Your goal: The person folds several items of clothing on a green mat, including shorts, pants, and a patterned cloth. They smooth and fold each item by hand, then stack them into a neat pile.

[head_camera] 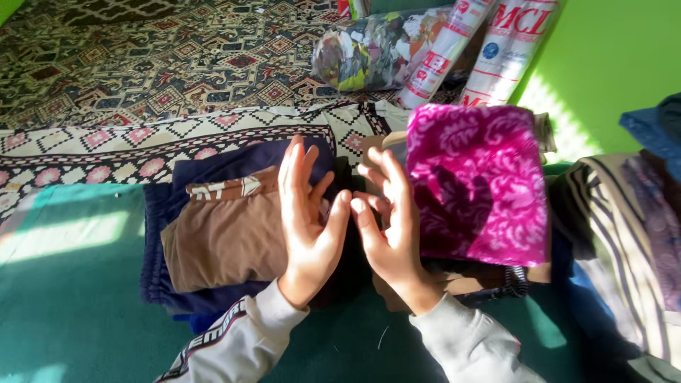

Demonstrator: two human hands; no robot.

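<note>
1. We see the left hand [306,227] open, fingers spread and upright, gripping nothing, its edge just beside the folded brown garment [227,237] on the navy pile [159,248].
2. The right hand [389,227] is likewise open and empty, its back just beside the magenta patterned cloth [477,181] topping the right-hand stack.
3. We judge the magenta cloth could slide off if the right hand knocks it, since it looks to overhang the stack beneath.
4. A nudge from the left hand could likewise ruffle the brown garment's fold.
5. The piles rest on a green mat [71,298], with a patterned carpet [142,57] beyond.
6. A bright green wall [617,64] stands behind, with white rolls [507,46] and a bag of fabric scraps [372,50] leaning near it; striped cloth [617,234] lies at the right.
</note>
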